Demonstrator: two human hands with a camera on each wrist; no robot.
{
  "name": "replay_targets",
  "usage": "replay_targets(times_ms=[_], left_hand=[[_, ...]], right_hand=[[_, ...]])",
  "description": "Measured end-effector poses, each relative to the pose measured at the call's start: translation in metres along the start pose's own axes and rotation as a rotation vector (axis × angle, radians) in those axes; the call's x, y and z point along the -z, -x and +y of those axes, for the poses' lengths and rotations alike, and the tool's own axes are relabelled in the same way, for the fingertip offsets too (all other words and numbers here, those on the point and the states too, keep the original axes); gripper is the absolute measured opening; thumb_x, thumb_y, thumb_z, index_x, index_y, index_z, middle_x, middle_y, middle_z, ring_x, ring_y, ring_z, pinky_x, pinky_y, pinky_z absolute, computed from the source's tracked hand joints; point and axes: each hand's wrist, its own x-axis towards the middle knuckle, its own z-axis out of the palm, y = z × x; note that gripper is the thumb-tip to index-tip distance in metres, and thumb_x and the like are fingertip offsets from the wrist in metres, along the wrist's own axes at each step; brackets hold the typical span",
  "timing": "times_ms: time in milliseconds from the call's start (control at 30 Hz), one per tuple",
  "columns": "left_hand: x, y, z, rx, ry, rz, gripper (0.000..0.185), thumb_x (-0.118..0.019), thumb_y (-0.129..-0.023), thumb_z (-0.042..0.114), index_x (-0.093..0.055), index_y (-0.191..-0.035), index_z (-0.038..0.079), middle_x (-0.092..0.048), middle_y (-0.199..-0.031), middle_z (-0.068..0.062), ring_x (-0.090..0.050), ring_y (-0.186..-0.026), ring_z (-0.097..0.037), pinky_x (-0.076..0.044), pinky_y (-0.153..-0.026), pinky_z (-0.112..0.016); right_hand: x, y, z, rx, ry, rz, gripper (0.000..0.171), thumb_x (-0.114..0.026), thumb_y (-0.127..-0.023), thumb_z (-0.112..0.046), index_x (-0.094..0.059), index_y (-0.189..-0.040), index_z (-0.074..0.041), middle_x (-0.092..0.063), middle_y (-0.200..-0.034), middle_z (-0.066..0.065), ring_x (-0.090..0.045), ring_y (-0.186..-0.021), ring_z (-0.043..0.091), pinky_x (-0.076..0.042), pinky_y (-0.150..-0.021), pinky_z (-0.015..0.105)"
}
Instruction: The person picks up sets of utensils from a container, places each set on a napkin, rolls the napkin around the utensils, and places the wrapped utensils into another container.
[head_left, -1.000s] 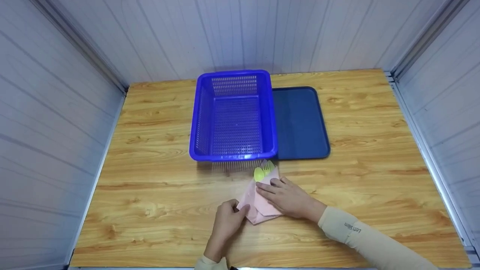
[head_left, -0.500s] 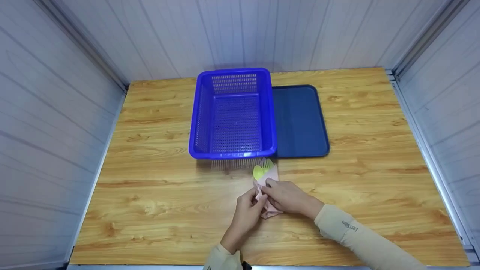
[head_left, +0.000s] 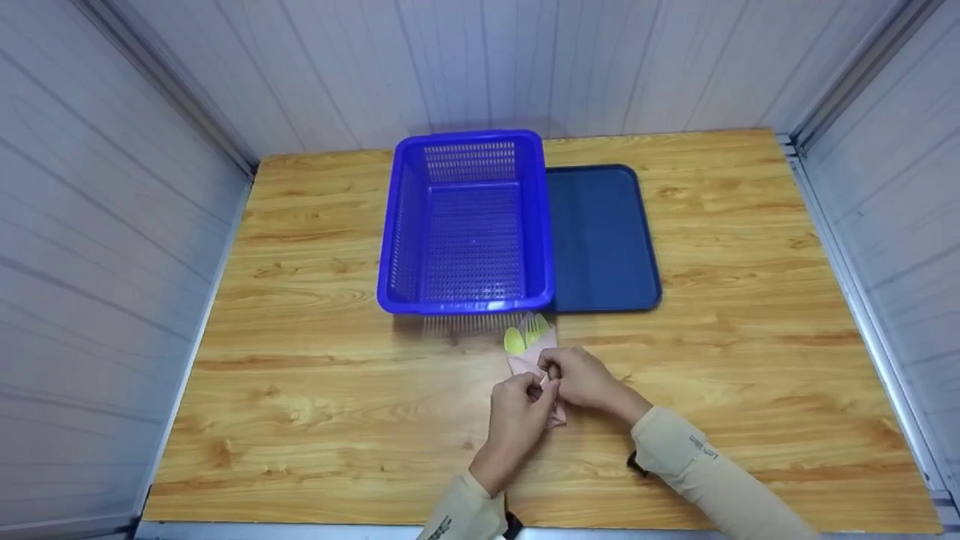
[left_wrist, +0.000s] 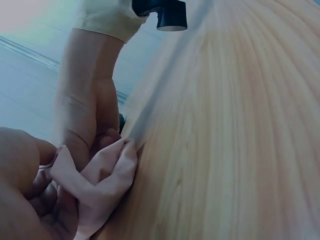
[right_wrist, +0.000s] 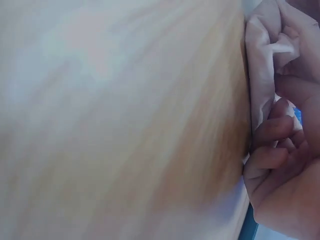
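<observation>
A pink napkin [head_left: 525, 364] is wrapped round yellow-green cutlery on the table, just in front of the basket. From its upper end stick out a spoon [head_left: 514, 342], a fork [head_left: 532, 331] and part of a third piece whose kind I cannot tell. My left hand [head_left: 516, 414] pinches the napkin's folded edge between thumb and fingers; the left wrist view shows that fold [left_wrist: 102, 182] bunched. Curled against the same wrap, my right hand [head_left: 591, 379] grips it from the right side. In the right wrist view its fingers [right_wrist: 270, 159] bend at the crumpled napkin [right_wrist: 261, 65].
Behind the hands stands a blue plastic basket [head_left: 466, 307] with slotted walls. Beside it on the right lies a dark blue tray [head_left: 604, 240], its left part hidden by the basket. Panelled walls [head_left: 480, 67] enclose the wooden table [head_left: 300, 375] at the back and sides.
My left hand has moved right, carrying the napkin's left flap over the cutlery. The right hand went from lying flat on the napkin to curled fingers. The wrap is now narrower.
</observation>
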Motion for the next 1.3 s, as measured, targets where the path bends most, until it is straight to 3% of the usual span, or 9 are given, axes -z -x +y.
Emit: replay_targets(times_ms=[100,167,333,400,533,700,867,1100,1300], left_hand=[[0.001,0.002,-0.004,-0.004,-0.023,0.006,0.025,-0.071,-0.089,0.023,-0.066,-0.067,0.013,-0.055,-0.062,0.011,-0.051,-0.057,-0.002,-0.045,-0.052,-0.020],[0.003,0.003,-0.007,-0.029,-0.051,-0.013,0.025,-0.067,-0.092,0.021,-0.068,-0.069,0.012,-0.056,-0.066,0.009,-0.053,-0.061,-0.004,-0.046,-0.055,-0.022],[0.008,0.005,-0.012,-0.134,-0.126,-0.088,0.014,-0.063,-0.091,0.005,-0.070,-0.079,0.007,-0.059,-0.078,0.004,-0.058,-0.073,-0.008,-0.049,-0.064,-0.022],[0.009,0.006,-0.014,-0.145,-0.115,-0.115,0.007,-0.067,-0.087,0.001,-0.071,-0.083,0.005,-0.059,-0.080,0.003,-0.057,-0.072,-0.007,-0.049,-0.063,-0.020],[0.010,0.008,-0.016,-0.104,-0.038,-0.153,0.014,-0.071,-0.079,-0.006,-0.071,-0.091,0.002,-0.059,-0.082,0.000,-0.057,-0.070,-0.006,-0.050,-0.060,-0.016],[0.013,0.013,-0.016,-0.094,-0.006,-0.216,0.019,-0.068,-0.083,-0.008,-0.070,-0.100,-0.001,-0.059,-0.091,-0.004,-0.059,-0.080,-0.009,-0.052,-0.069,-0.018],[0.019,0.015,-0.016,-0.191,-0.138,-0.238,0.023,-0.064,-0.086,-0.008,-0.069,-0.108,-0.003,-0.060,-0.102,-0.006,-0.058,-0.095,-0.016,-0.050,-0.082,-0.026],[0.025,0.010,-0.019,-0.294,-0.427,-0.362,0.040,-0.069,-0.091,0.019,-0.062,-0.127,0.003,-0.054,-0.127,-0.005,-0.045,-0.123,-0.021,-0.038,-0.104,-0.033],[0.024,0.010,-0.022,-0.327,-0.577,-0.405,0.052,-0.059,-0.096,0.036,-0.051,-0.141,0.011,-0.043,-0.148,-0.006,-0.028,-0.141,-0.024,-0.036,-0.107,-0.043]], right_hand=[[0.000,0.001,-0.001,0.014,-0.005,-0.001,0.025,-0.062,-0.068,0.007,-0.064,-0.079,-0.015,-0.049,-0.062,-0.014,-0.048,-0.060,0.006,-0.044,-0.060,0.029],[0.001,0.002,-0.003,0.012,-0.034,-0.011,0.018,-0.062,-0.077,0.004,-0.066,-0.081,-0.014,-0.052,-0.065,-0.013,-0.049,-0.063,0.006,-0.044,-0.062,0.028],[0.009,0.013,-0.012,-0.142,-0.295,-0.095,0.018,-0.056,-0.098,-0.019,-0.065,-0.085,-0.010,-0.058,-0.070,-0.003,-0.053,-0.059,0.009,-0.046,-0.053,0.026],[0.010,0.019,-0.015,-0.195,-0.356,-0.093,0.018,-0.062,-0.096,-0.024,-0.064,-0.086,-0.008,-0.059,-0.070,-0.001,-0.054,-0.057,0.010,-0.045,-0.050,0.024],[0.002,0.025,-0.013,-0.243,-0.385,-0.017,0.011,-0.072,-0.086,-0.011,-0.065,-0.085,-0.003,-0.061,-0.067,0.000,-0.056,-0.055,0.010,-0.047,-0.049,0.022],[-0.004,0.029,-0.012,-0.369,-0.484,0.027,0.005,-0.067,-0.088,0.001,-0.064,-0.084,0.003,-0.062,-0.067,0.005,-0.061,-0.051,0.014,-0.054,-0.049,0.029],[-0.002,0.031,-0.014,-0.412,-0.486,0.044,0.005,-0.063,-0.089,0.003,-0.063,-0.084,0.001,-0.060,-0.068,0.006,-0.061,-0.052,0.015,-0.055,-0.051,0.033],[0.003,0.028,-0.014,-0.436,-0.486,0.051,0.008,-0.059,-0.091,0.003,-0.061,-0.084,0.000,-0.059,-0.069,0.007,-0.060,-0.053,0.016,-0.055,-0.052,0.032],[0.003,0.025,-0.013,-0.440,-0.512,0.069,0.011,-0.055,-0.095,0.001,-0.059,-0.086,0.001,-0.058,-0.067,0.008,-0.059,-0.052,0.015,-0.054,-0.049,0.029]])
